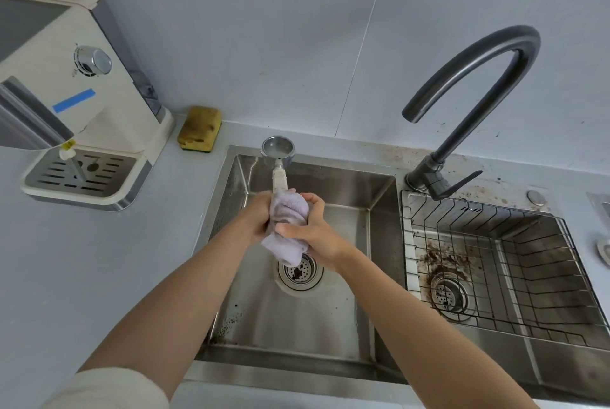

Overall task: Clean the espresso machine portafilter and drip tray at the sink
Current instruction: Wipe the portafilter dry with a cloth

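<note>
- A pale sleeve (109,389) covered the left upper arm at the 7 o'clock corner of the view; both forearms were bare.
- The left basin of the sink (290,319) lay directly below the hands, with coffee specks at its 7 o'clock corner and a round drain strainer (300,271) at its centre.
- The left hand (255,219) and right hand (313,233) were together above the drain, both clamped on a lilac cloth (286,237) wrapped around the handle of the portafilter (278,158).
- The portafilter pointed toward 12 o'clock; its pale handle emerged from the cloth and its metal basket, open side up, sat over the far rim of the basin.
- At 3 o'clock, the right basin held a wire rack (495,263) and showed brown coffee residue around its drain.
- The dark gooseneck faucet (468,105) stood at 1 o'clock, its spout arching toward 12 o'clock.
- At 10 o'clock on the tabletop (99,263), the espresso machine (76,85) carried the slotted drip tray (82,171) at its base.
- A yellow sponge (199,128) rested at 11 o'clock, just beside the machine, against the wall.
</note>
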The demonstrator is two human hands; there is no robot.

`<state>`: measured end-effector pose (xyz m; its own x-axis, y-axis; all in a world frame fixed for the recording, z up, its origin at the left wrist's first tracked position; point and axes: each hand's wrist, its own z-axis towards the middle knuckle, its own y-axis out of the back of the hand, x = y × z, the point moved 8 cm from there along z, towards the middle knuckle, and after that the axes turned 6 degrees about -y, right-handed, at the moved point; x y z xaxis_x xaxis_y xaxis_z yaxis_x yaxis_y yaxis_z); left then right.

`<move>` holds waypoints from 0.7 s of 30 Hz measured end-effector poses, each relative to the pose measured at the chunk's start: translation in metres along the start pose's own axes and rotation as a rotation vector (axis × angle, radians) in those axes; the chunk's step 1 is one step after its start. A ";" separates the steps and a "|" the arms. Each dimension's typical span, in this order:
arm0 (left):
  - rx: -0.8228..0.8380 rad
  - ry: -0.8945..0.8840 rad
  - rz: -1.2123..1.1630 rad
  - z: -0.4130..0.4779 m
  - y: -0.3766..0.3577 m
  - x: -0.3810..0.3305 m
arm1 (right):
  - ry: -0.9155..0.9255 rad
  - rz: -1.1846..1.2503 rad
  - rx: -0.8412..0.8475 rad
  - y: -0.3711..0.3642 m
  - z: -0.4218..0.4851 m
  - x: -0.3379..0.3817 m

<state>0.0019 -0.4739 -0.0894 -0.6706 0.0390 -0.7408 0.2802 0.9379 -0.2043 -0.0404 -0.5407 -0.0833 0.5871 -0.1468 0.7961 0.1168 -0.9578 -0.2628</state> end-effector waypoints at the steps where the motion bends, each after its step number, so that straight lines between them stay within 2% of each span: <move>1: -0.017 0.002 -0.009 0.002 0.001 -0.001 | 0.003 -0.012 -0.004 -0.001 -0.003 0.000; 7: -0.149 -0.070 -0.036 0.015 0.012 -0.002 | 0.080 -0.343 -0.043 -0.001 -0.014 0.005; 10: -0.211 -0.060 -0.028 0.014 0.015 -0.002 | 0.061 -0.417 -0.089 0.008 -0.017 0.002; 13: -0.175 -0.131 -0.106 0.018 0.016 -0.006 | 0.003 -0.332 -0.110 0.020 -0.018 -0.006; 18: -0.211 -0.155 -0.130 0.019 0.032 -0.002 | -0.094 -0.199 -0.157 0.045 -0.018 -0.013; 21: -0.203 -0.133 -0.122 0.017 0.038 0.009 | -0.055 -0.101 -0.160 0.057 -0.013 -0.006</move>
<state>0.0184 -0.4440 -0.1145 -0.5910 -0.1113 -0.7990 0.0507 0.9834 -0.1744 -0.0479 -0.5977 -0.0955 0.6221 -0.0381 0.7820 0.0515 -0.9947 -0.0894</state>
